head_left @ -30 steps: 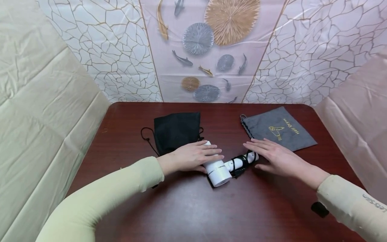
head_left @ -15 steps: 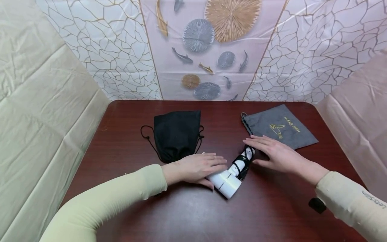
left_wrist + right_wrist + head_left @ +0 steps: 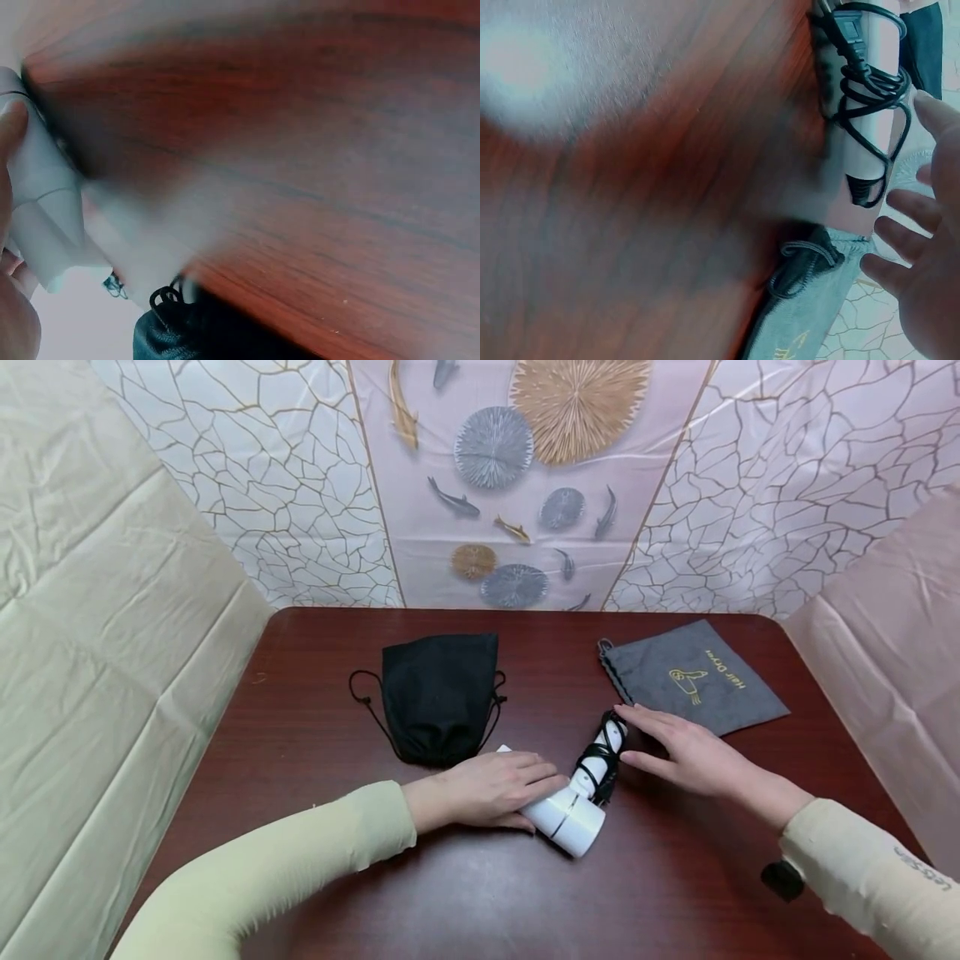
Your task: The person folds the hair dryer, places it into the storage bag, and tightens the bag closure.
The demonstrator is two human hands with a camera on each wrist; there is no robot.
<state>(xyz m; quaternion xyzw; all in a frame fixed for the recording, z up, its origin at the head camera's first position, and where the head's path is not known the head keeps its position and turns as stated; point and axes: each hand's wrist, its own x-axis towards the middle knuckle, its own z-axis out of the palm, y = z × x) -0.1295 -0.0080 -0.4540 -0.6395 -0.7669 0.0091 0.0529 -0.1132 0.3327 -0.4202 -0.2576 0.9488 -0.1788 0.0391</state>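
A white hair dryer (image 3: 573, 822) lies on the table, its black cord (image 3: 600, 760) wound round the handle. My left hand (image 3: 491, 789) grips its barrel from above, and in the left wrist view the thumb (image 3: 11, 127) lies along the white barrel (image 3: 45, 180). My right hand (image 3: 693, 752) stands beside the handle with fingers and thumb spread, the fingertips right at the handle's end. The right wrist view has the cord's plug end (image 3: 849, 26) against the handle, and the right hand (image 3: 926, 232) held apart with relaxed fingers.
A black drawstring pouch (image 3: 441, 693) lies behind the left hand, its cords trailing out. A grey drawstring bag (image 3: 690, 672) with gold "Hair Dryer" print lies at the back right. The dark red wooden table (image 3: 480, 902) meets patterned cloth walls at the back.
The hair dryer has shifted toward the near side and turned, its handle now pointing more away from me. My left hand moved with it; my right hand stayed by the handle's end.
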